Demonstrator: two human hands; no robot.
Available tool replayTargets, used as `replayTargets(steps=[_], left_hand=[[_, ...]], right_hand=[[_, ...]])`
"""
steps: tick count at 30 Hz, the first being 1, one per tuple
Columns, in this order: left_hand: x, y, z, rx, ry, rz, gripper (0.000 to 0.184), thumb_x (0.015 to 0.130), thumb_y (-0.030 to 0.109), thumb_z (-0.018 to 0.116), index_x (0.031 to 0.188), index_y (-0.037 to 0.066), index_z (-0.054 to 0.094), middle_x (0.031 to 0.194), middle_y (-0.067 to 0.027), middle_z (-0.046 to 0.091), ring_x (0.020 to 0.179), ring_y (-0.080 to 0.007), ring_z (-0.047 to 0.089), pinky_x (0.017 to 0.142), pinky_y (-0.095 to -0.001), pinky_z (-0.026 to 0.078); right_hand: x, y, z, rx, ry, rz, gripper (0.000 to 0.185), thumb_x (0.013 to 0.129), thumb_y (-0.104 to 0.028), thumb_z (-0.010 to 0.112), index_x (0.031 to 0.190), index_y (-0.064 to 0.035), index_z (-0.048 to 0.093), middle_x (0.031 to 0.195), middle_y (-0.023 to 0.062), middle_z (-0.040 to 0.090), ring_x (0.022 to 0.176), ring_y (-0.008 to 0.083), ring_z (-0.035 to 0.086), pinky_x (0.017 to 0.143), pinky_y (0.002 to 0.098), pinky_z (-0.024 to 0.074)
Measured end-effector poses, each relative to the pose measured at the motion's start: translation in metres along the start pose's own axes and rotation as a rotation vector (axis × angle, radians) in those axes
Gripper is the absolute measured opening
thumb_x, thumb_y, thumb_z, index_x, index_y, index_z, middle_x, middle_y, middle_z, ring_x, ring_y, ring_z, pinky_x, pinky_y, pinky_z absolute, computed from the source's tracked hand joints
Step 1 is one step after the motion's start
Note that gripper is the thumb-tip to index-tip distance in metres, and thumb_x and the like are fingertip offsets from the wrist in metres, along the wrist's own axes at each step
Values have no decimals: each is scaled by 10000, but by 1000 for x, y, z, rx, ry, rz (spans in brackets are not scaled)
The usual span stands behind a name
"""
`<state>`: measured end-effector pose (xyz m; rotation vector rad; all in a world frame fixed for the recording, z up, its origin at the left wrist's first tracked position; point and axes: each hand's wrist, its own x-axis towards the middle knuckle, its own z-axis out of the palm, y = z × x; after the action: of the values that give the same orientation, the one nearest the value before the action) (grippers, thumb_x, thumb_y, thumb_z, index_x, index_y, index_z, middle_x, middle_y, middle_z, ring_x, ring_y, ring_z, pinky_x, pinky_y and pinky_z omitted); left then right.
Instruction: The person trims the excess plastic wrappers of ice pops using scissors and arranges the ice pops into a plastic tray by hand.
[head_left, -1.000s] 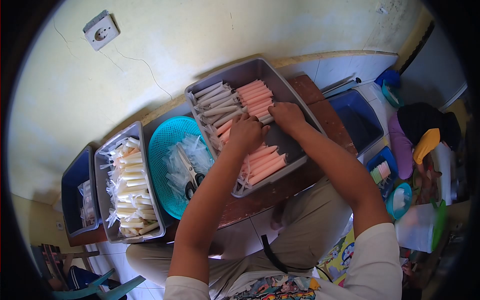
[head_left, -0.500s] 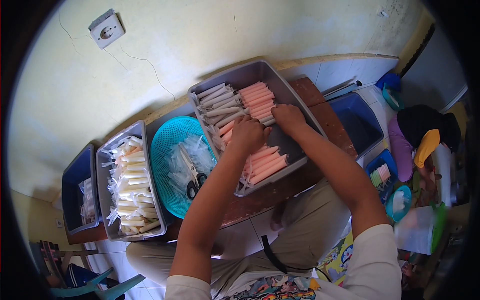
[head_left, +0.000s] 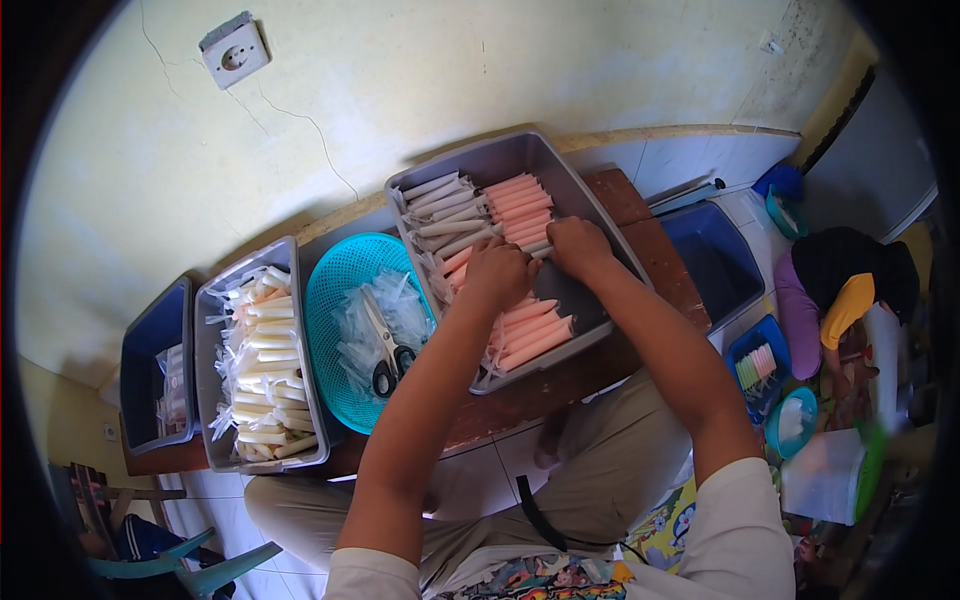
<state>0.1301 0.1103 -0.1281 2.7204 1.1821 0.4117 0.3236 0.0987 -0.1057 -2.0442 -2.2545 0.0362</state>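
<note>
A grey tub [head_left: 612, 215] in front of me holds rows of slim ice pops in clear plastic sleeves. Pink ice pops [head_left: 517, 200] lie in the right-hand row and greyish-brown ice pops [head_left: 440, 205] in the left-hand one; more pink ones [head_left: 535, 335] rest at the near end. Over the middle of the tub, my left hand [head_left: 497, 272] is closed, fingers curled at the near end of a greyish ice pop [head_left: 540, 249]. My right hand [head_left: 580, 246] is closed at its other end. Both hands' fingertips are partly hidden.
Left of the tub stand a turquoise basket [head_left: 325, 275] with plastic sleeves and scissors [head_left: 382, 335], a grey tub [head_left: 313, 400] of cream ice pops, and a dark blue tub [head_left: 135, 345]. At right are a blue tub [head_left: 715, 250] and another person [head_left: 850, 275] bending low.
The camera view has shifted slightly. My hands stay over the same spot, with small finger movements around the greyish ice pop. The green-lidded container at right has moved a little.
</note>
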Motion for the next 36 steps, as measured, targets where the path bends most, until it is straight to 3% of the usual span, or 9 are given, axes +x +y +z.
replayTargets(steps=[2,5,11,13,18,21,26,28,36], left_hand=[[0,2,-6,25,-36,-23,385,1070,385,539,1064,138,834,1153,-87,792,1239,-307,637,1101,-486,425],[0,0,-6,5,13,2,359,1062,348,548,1049,122,827,1120,-118,792,1164,-328,676,1075,-495,446],[0,7,-25,-219,68,-40,266,1020,250,606,1085,75,796,1071,-167,781,1027,-382,722,955,-509,530],[-3,9,-27,-327,200,-51,229,995,192,645,1121,53,776,1070,-184,776,1002,-401,726,922,-513,549],[-6,9,-38,-437,429,-11,195,980,132,677,1119,25,762,1079,-193,775,997,-391,738,895,-482,573],[-12,8,-58,-485,545,-25,178,978,109,691,1116,20,760,1086,-185,780,1013,-377,748,881,-449,586],[-44,1,-86,-522,705,-51,145,943,87,718,1075,41,756,1023,-178,773,966,-391,730,867,-469,567],[-64,-2,-98,-434,727,-90,152,966,67,724,1106,21,762,1053,-169,788,983,-324,771,843,-395,593],[-124,-10,-128,-398,787,-163,143,967,57,727,1102,24,764,1038,-159,786,952,-308,767,847,-378,587]], right_hand=[[0,-2,-1,10,-5,11,177,926,-109,643,1020,-55,784,1067,207,772,1025,407,760,895,499,618],[-1,-2,0,35,-2,19,168,917,-104,657,1014,-53,785,1073,214,771,1039,406,757,907,495,615],[-5,-4,-8,159,91,44,189,897,-119,692,1040,-35,783,1073,217,769,1048,409,749,925,489,604],[-7,-2,-9,211,152,35,205,888,-128,715,1054,-26,779,1064,213,770,1040,409,748,927,488,601],[-12,-10,-28,449,400,-59,309,826,-114,832,1105,-9,753,1010,191,775,965,379,753,910,455,602],[-17,-26,-43,569,476,-101,302,839,-93,830,1116,-5,747,1011,191,775,960,351,763,878,428,615],[-26,-67,-66,719,505,-187,299,872,-83,802,1154,-6,741,1017,185,777,962,303,777,830,396,633],[-30,-85,-72,762,514,-239,300,881,-78,791,1167,-6,739,1025,181,777,957,292,780,815,387,639],[-49,-134,-84,827,459,-396,317,902,-71,769,1211,-14,725,1081,155,768,950,258,776,769,352,648]])
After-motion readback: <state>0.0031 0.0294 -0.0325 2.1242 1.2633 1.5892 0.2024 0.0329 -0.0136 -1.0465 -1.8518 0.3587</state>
